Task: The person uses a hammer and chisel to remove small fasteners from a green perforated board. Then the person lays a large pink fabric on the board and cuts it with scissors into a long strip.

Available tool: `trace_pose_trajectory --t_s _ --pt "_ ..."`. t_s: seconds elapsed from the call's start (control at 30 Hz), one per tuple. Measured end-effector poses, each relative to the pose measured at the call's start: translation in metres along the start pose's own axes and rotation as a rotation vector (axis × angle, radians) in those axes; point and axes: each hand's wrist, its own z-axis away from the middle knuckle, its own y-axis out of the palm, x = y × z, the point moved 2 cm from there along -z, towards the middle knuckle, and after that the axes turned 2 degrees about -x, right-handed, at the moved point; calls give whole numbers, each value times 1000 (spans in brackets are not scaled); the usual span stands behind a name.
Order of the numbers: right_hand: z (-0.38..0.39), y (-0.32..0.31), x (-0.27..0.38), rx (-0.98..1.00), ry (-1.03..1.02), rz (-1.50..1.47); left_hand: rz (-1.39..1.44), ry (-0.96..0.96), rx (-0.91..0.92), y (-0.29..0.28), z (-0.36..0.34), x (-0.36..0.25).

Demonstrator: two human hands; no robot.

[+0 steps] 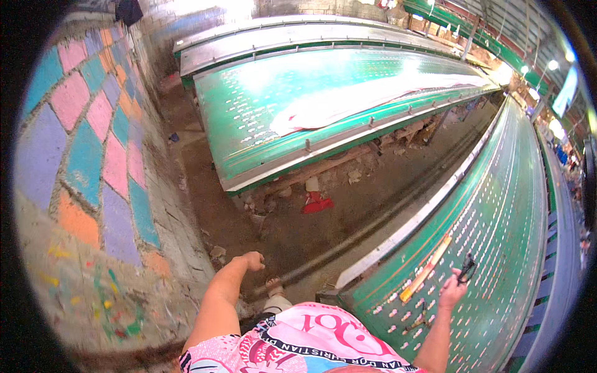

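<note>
My left hand point(250, 260) hangs in the air at the left, over the brown floor, its fingers curled in with nothing showing in them. At the right, my right hand point(452, 291) is closed on a small black tool point(468, 267) with thin parts; its exact kind is too small to tell. Both are over the long green table point(497, 248), whose top bears rows of small pale printed marks. Beside that hand a yellow-and-orange wooden strip point(426, 270) lies slanted on the green top. A thin dark item or shadow point(420, 317) shows just below the strip.
Across the aisle stands another green table point(249, 143) with a long pale cloth point(348, 107) on it. A red item point(316, 202) lies on the floor by its base. To the left rises a wall point(87, 149) painted in coloured blocks. More long tables point(261, 42) stand behind.
</note>
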Motion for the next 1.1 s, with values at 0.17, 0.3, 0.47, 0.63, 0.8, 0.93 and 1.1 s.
trace_pose_trajectory --t_s 0.17,0.3,0.47,0.63,0.8,0.93,1.1 --pt "8 207 39 238 -84 -140 -48 79 211 -25 -33 71" --pt "24 339 84 542 -339 345 135 -16 146 -47 -33 138" --pt "37 466 86 833 -553 414 301 -136 -314 -61 -29 271" --pt "42 584 56 940 -437 285 665 -389 -434 -162 27 286" --pt "38 679 73 948 -416 269 749 -462 -561 -248 22 325" --pt "40 734 94 1045 -311 279 762 -353 -691 -320 -18 335" --pt "66 793 119 1108 -436 365 778 -269 -619 -360 -97 386"
